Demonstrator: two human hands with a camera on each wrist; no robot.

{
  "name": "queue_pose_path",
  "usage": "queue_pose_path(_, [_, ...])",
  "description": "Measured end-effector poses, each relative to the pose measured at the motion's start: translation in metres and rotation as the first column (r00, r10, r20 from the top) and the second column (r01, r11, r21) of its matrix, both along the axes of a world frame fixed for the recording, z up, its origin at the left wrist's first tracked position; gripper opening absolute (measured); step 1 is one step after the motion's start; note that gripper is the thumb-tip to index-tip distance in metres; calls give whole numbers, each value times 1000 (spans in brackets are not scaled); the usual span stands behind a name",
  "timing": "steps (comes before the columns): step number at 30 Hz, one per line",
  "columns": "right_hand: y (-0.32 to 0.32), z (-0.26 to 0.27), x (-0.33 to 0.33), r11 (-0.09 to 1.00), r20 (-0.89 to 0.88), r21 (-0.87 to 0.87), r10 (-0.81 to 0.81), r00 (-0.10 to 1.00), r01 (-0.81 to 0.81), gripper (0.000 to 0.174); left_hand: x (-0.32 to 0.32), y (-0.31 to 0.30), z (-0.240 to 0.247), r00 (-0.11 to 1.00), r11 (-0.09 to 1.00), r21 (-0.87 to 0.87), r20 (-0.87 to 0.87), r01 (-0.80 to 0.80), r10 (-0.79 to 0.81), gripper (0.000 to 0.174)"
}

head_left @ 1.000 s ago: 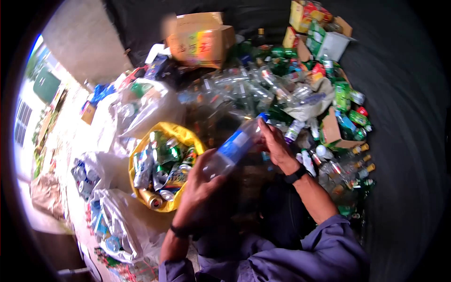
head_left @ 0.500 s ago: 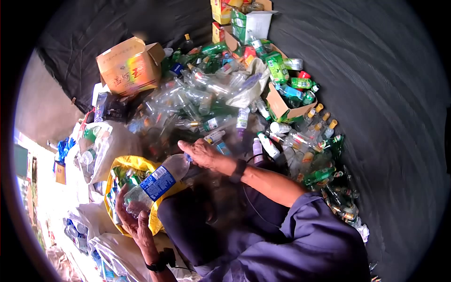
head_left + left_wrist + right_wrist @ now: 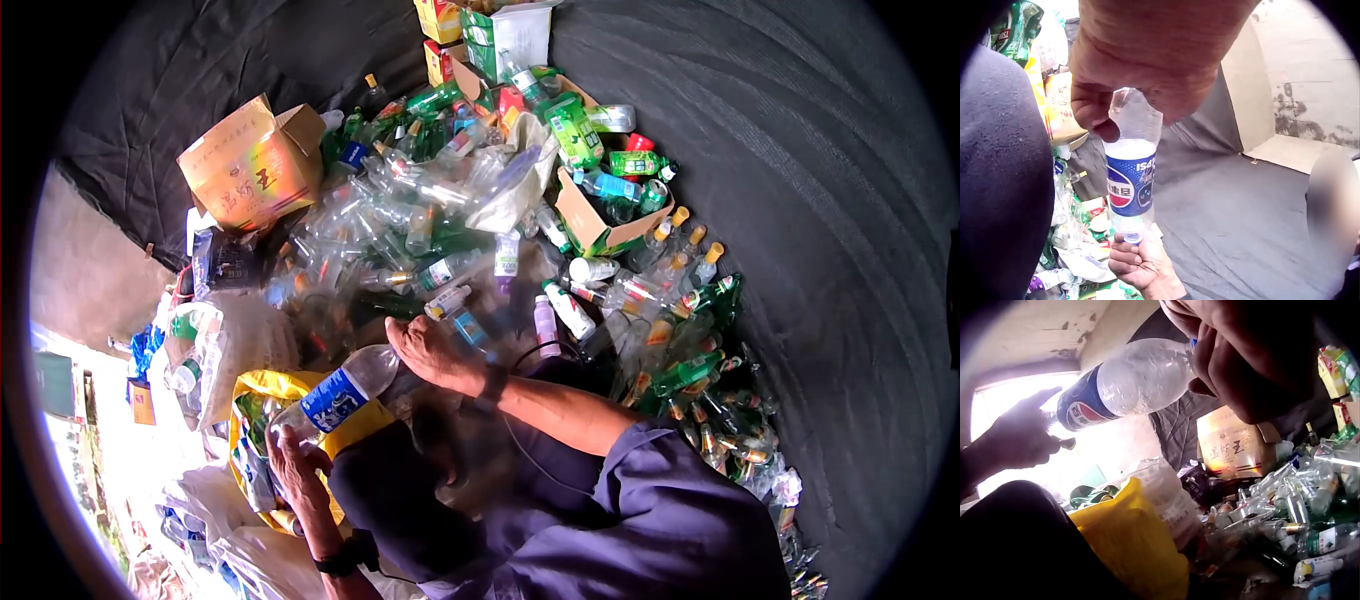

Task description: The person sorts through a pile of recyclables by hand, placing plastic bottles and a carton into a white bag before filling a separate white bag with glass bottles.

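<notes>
A clear plastic bottle (image 3: 372, 368) with a blue label (image 3: 335, 402) lies tilted between my two hands in the head view, above a yellow bag (image 3: 275, 384) of cans and bottles. My left hand (image 3: 302, 482) holds its base between thumb and fingers. At the neck end, my right hand (image 3: 432, 352) pinches the blue cap, which the fingers mostly hide. Seen from the right wrist, the bottle (image 3: 1144, 378) looks see-through, with no drink showing inside. The left wrist view shows the label (image 3: 1130, 187) with a red, white and blue round logo.
A large heap of glass bottles (image 3: 400, 200) spreads ahead, with plastic bottles and cans among them. Cardboard boxes (image 3: 240, 165) stand behind and beside it. White sacks (image 3: 245, 345) crowd the left. Dark cloth (image 3: 760, 200) covers the ground and back.
The head view has swung, so the heap appears farther left. Both hands have brought the bottle leftward over the yellow bag; the left hand has shifted to its base, the right stays at the cap.
</notes>
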State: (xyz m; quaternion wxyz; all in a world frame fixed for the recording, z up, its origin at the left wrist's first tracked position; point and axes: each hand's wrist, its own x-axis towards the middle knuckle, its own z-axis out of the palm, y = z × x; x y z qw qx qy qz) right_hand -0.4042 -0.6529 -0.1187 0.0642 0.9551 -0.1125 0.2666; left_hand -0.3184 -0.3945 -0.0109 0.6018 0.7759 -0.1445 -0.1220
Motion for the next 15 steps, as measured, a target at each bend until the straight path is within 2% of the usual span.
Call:
queue_pose_path(3, [0, 5, -4, 995, 107, 80, -64, 992, 56, 41, 14, 8, -8, 982, 985, 57, -109, 161, -154, 54])
queue_pose_path(4, [-2, 6, -5, 988, 125, 151, -63, 990, 43, 40, 11, 5, -8, 982, 985, 61, -106, 161, -154, 54])
queue_pose_path(6, [-2, 5, -4, 975, 150, 220, -59, 987, 25, 40, 1, -2, -7, 992, 1000, -20, -126, -22, 19, 57])
queue_pose_path(8, [2, -1, -1, 980, 149, 176, -122, 981, 95, 39, -4, -4, 6, 992, 991, 60, 43, 117, -120, 80])
queue_pose_path(9, [1, 3, -5, 992, 108, 79, -102, 989, 94, 34, -8, -7, 14, 985, 987, 27, 76, 156, -158, 81])
queue_pose_path(10, [0, 7, -5, 990, 17, 129, -55, 998, 53, 29, -13, -11, 23, 975, 981, -4, 110, 196, -194, 82])
queue_pose_path(12, [-7, 2, -7, 997, -188, -2, 80, 979, -82, 46, -25, -17, 36, 971, 974, -94, 146, 205, -190, 89])
queue_pose_path(13, [-8, -2, -6, 996, -187, -4, 83, 979, -85, 46, -22, -14, 34, 962, 967, -104, 175, 232, -212, 89])
queue_pose_path(15, [-12, -10, -5, 959, -191, 194, 242, 951, -205, 47, -14, -7, 26, 950, 958, -116, 204, 261, -235, 89])
